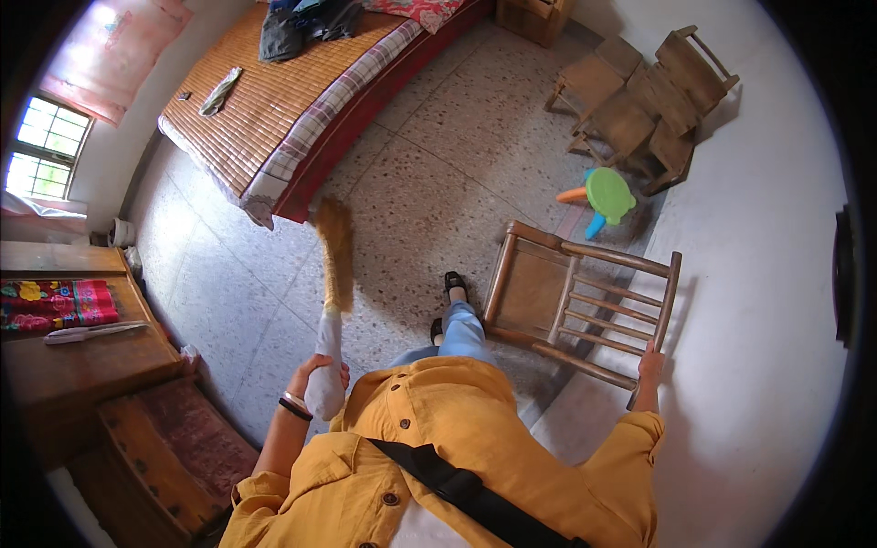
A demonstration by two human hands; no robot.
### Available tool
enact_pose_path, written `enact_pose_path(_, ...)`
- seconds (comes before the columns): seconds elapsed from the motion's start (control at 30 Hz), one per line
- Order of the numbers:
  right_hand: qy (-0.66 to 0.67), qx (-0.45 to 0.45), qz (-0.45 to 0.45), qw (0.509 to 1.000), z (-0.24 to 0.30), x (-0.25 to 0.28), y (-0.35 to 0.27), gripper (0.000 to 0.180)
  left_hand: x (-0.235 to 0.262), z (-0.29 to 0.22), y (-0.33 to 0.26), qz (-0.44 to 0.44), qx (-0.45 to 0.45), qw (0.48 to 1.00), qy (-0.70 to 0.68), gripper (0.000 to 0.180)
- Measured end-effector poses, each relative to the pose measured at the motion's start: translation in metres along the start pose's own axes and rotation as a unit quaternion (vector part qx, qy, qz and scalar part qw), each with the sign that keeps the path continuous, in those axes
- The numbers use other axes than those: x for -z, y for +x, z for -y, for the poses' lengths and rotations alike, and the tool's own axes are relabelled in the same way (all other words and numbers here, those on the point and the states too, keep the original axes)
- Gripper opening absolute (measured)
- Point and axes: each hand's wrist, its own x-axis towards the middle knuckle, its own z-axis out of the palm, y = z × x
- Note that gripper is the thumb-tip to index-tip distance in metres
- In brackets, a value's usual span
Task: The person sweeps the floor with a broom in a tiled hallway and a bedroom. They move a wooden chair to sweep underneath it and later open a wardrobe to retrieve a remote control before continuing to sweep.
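Observation:
My left hand (332, 372) is closed round the wrapped, pale handle of a straw broom (332, 247). The broom's brown bristles point away from me, over the speckled floor near the bed's corner, and look slightly blurred. On the right, my right hand (650, 363) grips the top rail of a wooden chair (585, 292) with a slatted back. Its brown seat lies toward my legs, and its back stands close to the white wall.
A bed with a bamboo mat (265, 100) fills the far left, with dark clothes (306, 27) on it. Wooden chairs (630, 110) and a green-topped stool (609, 194) stand at far right. A wooden cabinet (73, 365) and a reddish-brown bench (183, 447) are at my left.

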Motion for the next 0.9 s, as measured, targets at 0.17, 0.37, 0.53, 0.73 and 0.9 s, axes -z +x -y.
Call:
enact_pose_path(0.17,-0.006,0.000,-0.001,1.000,-0.011,-0.001,-0.017,0.065,-0.023,-0.008,-0.029,0.026,0.011,0.994,-0.108,0.046)
enact_pose_path(0.37,-0.088,-0.031,0.021,0.995,-0.056,-0.027,-0.007,0.059,-0.037,0.009,-0.058,0.062,-0.042,0.997,-0.020,0.054)
enact_pose_path(0.53,-0.072,-0.061,0.079,0.992,-0.037,-0.012,-0.016,0.058,-0.047,0.015,-0.058,0.075,-0.018,0.997,0.010,0.058)
enact_pose_path(0.73,-0.063,-0.079,0.085,0.991,-0.071,-0.037,-0.003,0.060,-0.055,0.015,-0.060,0.128,0.006,0.992,-0.015,0.050)
enact_pose_path(0.9,-0.099,-0.093,0.085,0.987,-0.073,-0.036,-0.020,0.055,-0.049,0.013,-0.048,0.147,0.045,0.988,0.016,0.045)
